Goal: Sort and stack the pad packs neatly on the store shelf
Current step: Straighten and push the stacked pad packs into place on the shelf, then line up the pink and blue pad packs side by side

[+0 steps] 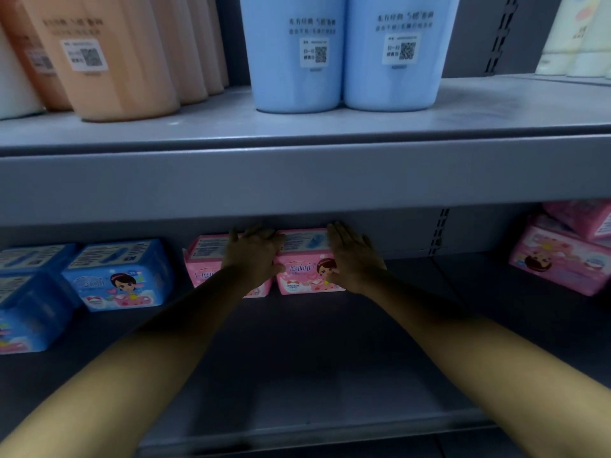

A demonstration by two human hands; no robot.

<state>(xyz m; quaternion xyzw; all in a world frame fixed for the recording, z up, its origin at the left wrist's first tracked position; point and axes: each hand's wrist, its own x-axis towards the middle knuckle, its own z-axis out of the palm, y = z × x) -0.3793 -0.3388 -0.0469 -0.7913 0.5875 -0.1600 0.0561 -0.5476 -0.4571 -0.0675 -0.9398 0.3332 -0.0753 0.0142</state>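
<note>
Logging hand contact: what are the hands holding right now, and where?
Both hold one pink pad pack: left hand on its left side, right hand on its right side.

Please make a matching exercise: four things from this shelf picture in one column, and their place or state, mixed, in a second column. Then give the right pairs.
Column one:
1. blue pad packs
2. tilted pink packs
3. light blue bottles
4. pink pack in the middle

Column two:
A. on the upper shelf
B. between the left hand and the right hand
C. lower shelf, far left
D. lower shelf, far right, stacked askew

Pairs: 1-C, 2-D, 3-A, 4-B
</note>
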